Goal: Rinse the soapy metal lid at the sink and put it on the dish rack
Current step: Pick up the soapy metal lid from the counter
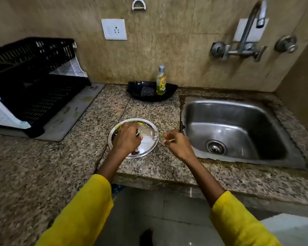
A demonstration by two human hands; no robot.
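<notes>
A round metal lid [148,139] lies flat on the granite counter just left of the sink [238,132], with yellow-green soap smeared along its far-left rim. My left hand [126,137] rests on top of the lid, fingers curled around something at its middle that I cannot see clearly. My right hand [176,141] hovers over the counter between the lid and the sink, fingers loosely curled, holding nothing. The black plastic dish rack [30,80] stands at the far left. The tap [251,27] on the wall above the sink shows no running water.
A black tray [137,89] by the wall holds a scrub pad [147,91] and a bottle of dish soap [161,81]. A grey mat [69,116] lies under the dish rack. A wall socket [114,29] and a hanging peeler [139,4] are above the counter.
</notes>
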